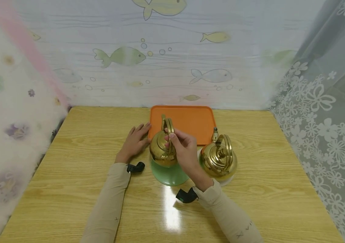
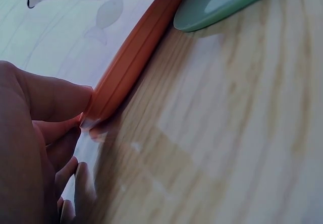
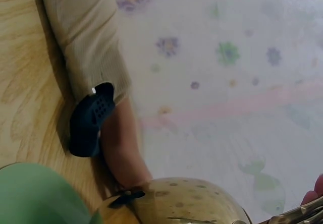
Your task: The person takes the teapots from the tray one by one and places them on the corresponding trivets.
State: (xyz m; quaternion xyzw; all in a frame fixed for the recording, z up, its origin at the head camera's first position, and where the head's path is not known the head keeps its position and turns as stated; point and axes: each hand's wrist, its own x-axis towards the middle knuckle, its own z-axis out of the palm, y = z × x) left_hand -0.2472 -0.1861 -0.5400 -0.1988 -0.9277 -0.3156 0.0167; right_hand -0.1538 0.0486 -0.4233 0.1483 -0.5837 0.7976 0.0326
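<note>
My right hand (image 1: 187,152) grips the arched handle of a brass kettle (image 1: 160,157), thumb on the near side. The kettle hangs over the back of a green round plate (image 1: 170,177) and overlaps the tray's front left corner in the head view. Its rounded body (image 3: 186,196) shows at the bottom of the right wrist view. My left hand (image 1: 134,143) rests at the left side of an orange tray (image 1: 190,123), fingers extended. In the left wrist view the thumb (image 2: 60,98) touches the tray's outer wall (image 2: 131,65) at a corner.
A second brass kettle (image 1: 218,160) stands to the right on a white plate (image 1: 228,181), its spout toward the tray. The wooden table (image 1: 69,189) backs onto a curtain (image 1: 166,84) printed with fish. Curtains also hang at both sides.
</note>
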